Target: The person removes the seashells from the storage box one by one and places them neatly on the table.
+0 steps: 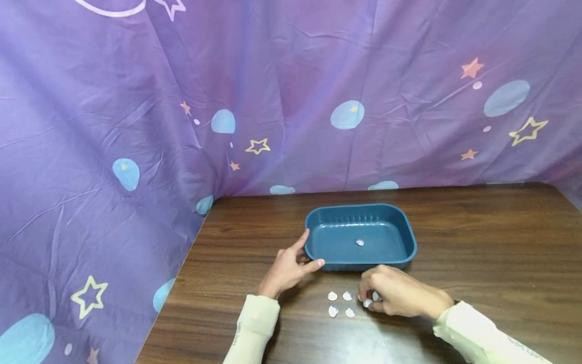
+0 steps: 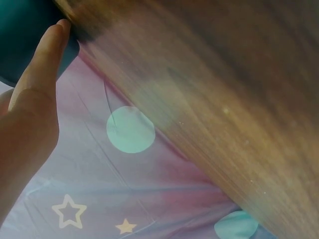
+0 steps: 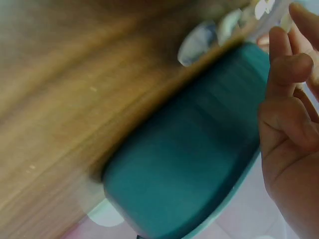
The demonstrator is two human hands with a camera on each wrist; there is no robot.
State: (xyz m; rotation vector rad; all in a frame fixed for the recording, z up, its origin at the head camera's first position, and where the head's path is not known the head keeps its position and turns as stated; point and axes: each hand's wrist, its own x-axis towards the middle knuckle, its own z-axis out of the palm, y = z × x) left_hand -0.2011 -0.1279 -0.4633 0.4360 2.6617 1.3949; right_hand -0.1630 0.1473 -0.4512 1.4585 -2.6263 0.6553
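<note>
My left hand (image 1: 287,270) rests at the near-left corner of a blue rectangular basin (image 1: 313,265), index finger on the left rim and thumb by the front one. In the left wrist view its fingers (image 2: 42,64) lie straight along the basin's side. Just in front of the basin, my right hand (image 1: 395,290) is bent down over the table, pinching a small white seashell (image 1: 367,303) between thumb and fingertips. Another shell (image 1: 376,297) shows partly behind those fingers. To their left, several white shells (image 1: 347,296) lie in two short rows. One shell (image 1: 359,242) sits inside the basin.
The dark wooden table (image 1: 482,242) reaches back to a purple curtain (image 1: 300,101) printed with stars and blue spots, which also hangs along the left side. In the right wrist view the basin's outer wall (image 3: 169,164) stands close beside the right hand.
</note>
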